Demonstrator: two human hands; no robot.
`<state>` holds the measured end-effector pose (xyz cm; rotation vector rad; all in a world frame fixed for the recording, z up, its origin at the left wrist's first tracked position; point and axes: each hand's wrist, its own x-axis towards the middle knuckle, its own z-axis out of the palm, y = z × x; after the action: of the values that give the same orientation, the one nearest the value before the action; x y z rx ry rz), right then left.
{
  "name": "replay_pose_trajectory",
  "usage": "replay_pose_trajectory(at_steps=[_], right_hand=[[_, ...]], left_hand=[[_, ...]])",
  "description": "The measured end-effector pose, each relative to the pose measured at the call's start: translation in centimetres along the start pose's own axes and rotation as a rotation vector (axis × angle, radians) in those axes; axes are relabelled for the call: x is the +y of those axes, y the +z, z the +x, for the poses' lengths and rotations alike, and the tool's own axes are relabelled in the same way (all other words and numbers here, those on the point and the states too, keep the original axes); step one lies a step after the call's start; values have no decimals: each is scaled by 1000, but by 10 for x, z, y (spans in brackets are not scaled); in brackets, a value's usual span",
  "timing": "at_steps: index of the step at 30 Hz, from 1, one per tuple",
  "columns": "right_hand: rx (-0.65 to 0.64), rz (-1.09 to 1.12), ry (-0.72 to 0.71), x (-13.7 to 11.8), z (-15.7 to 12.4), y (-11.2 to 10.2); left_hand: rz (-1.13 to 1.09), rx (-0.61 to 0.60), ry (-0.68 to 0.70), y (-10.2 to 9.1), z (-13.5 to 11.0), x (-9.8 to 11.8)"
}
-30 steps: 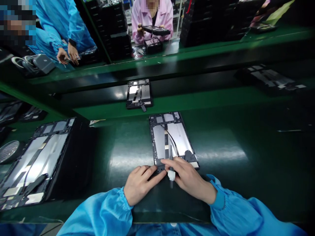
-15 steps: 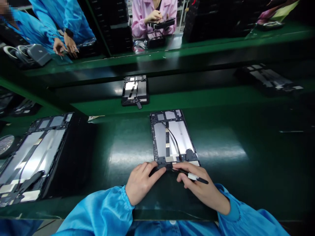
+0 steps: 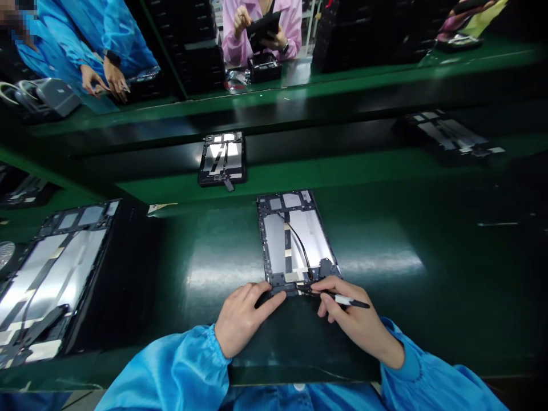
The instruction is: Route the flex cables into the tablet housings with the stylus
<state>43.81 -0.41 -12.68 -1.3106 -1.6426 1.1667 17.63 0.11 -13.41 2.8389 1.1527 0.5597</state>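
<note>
An opened tablet back (image 3: 295, 242) with silver plates, a black cable and a flat ribbon lies on the green bench in front of me. My left hand (image 3: 244, 317) rests at its near left corner, fingers bent and pressing the frame's edge. My right hand (image 3: 355, 319) pinches a thin black tool with a white band (image 3: 338, 298), held nearly flat, its tip touching the tablet's near edge.
A stack of opened tablets (image 3: 47, 274) sits at the left. Another tablet (image 3: 222, 157) lies on the dark conveyor strip beyond, and one more (image 3: 449, 134) at the far right. Across the line, a person in pink (image 3: 257, 28) and another in blue (image 3: 103, 63) handle parts.
My right hand turned the tool from upright over the tablet to lying sideways, tip at the near edge. The tablet on the conveyor moved left. The left hand stayed put.
</note>
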Motion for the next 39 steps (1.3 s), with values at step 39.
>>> replay_pose_trajectory(at_steps=[39], right_hand=[[-281,-148,89,-12,-19,-8]], left_hand=[[-89,-105,292,5,-7,50]])
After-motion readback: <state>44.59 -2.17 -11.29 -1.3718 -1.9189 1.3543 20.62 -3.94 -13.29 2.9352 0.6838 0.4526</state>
